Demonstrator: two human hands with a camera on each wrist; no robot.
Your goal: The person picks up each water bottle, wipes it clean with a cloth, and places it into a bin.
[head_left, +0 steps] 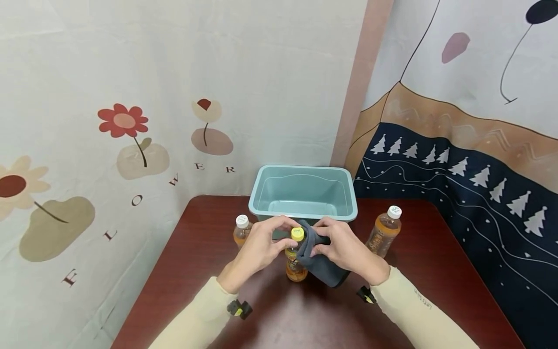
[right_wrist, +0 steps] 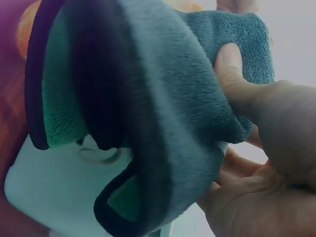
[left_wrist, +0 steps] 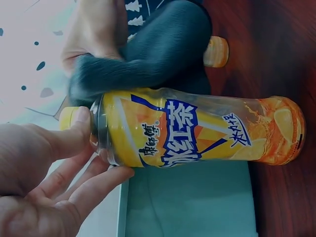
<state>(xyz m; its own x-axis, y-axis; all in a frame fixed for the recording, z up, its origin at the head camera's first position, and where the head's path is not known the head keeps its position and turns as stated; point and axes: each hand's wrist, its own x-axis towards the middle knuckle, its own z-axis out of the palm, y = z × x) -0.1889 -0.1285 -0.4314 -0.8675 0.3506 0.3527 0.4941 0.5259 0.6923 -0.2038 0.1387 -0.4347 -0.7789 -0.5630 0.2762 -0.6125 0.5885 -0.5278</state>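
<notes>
A yellow-capped bottle of iced tea (left_wrist: 177, 128) stands at the middle of the table, in front of the basin. My left hand (head_left: 261, 245) grips it by the neck, thumb just under the cap, as the left wrist view shows. In my right hand (head_left: 342, 245) is a dark grey-blue cloth (right_wrist: 182, 89), pinched between thumb and fingers. The cloth lies against the upper right side of the bottle, and its loose end hangs down towards the table. Part of the right fingers is hidden behind the cloth.
A pale blue-green plastic basin (head_left: 257, 194) stands at the table's back edge. One white-capped bottle (head_left: 241, 230) is left of my left hand, partly covered by it; another white-capped bottle (head_left: 383, 232) stands right of my right hand. Printed curtains hang behind the reddish-brown table (head_left: 174, 281).
</notes>
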